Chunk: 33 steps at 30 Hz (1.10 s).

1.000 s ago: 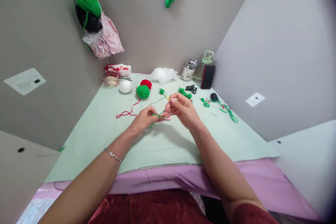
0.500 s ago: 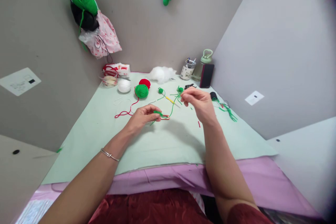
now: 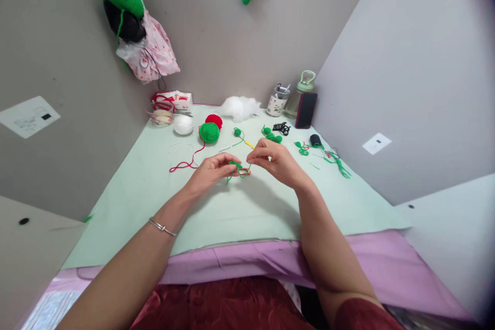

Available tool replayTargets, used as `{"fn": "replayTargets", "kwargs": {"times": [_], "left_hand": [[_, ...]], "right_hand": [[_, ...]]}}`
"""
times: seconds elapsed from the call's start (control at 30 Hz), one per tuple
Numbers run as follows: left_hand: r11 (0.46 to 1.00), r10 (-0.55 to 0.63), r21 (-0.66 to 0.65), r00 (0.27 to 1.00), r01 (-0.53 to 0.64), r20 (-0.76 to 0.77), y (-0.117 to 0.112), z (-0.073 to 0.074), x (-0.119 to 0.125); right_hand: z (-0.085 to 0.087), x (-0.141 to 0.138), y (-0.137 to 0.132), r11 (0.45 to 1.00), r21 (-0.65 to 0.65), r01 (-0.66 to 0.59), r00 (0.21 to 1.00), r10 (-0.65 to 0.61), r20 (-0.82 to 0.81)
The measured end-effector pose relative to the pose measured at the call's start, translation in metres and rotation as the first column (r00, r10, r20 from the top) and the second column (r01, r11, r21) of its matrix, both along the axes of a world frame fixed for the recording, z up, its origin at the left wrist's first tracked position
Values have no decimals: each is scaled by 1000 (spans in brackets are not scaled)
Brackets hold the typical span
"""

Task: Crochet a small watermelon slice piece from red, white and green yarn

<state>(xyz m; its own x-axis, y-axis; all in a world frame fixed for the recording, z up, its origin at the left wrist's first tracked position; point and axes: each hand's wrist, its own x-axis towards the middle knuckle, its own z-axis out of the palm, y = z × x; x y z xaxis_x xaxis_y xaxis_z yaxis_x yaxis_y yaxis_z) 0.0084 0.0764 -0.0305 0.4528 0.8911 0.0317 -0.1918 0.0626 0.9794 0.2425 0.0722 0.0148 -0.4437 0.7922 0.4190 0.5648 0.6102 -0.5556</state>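
Note:
My left hand [image 3: 212, 171] pinches a small green yarn piece [image 3: 234, 166] wound on a pinkish clip or ring, held just above the pale green table cover [image 3: 154, 201]. My right hand [image 3: 276, 161] is closed beside it, its fingers pinching a green strand that leads from that piece. A yellow-handled crochet hook [image 3: 249, 145] lies on the cover just behind my right fingers. A green yarn ball [image 3: 209, 132] and a red one [image 3: 215, 120] sit further back, with a red strand [image 3: 185, 164] trailing toward my left hand.
A white yarn ball [image 3: 183, 125], white stuffing [image 3: 238, 107], a cup of pens [image 3: 278, 102], a green bottle [image 3: 301, 93], a dark phone [image 3: 306, 110], small green crocheted bits [image 3: 272, 135] and a black spool [image 3: 315, 140] stand at the back. A bag with yarn [image 3: 131, 20] hangs on the left wall.
My right hand, which had pulled a green strand up and to the right, has come back down next to my left hand. The left hand stayed in place.

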Motion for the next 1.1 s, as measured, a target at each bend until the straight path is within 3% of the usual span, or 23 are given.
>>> {"fn": "replayTargets", "kwargs": {"times": [0.53, 1.1], "left_hand": [[1000, -14, -5, 1000, 14, 19, -2, 4, 1], [999, -27, -45, 996, 31, 89, -2, 0, 2]], "right_hand": [[0, -3, -1, 999, 7, -38, 999, 38, 9], [-6, -10, 1, 991, -114, -64, 992, 50, -120]]}}
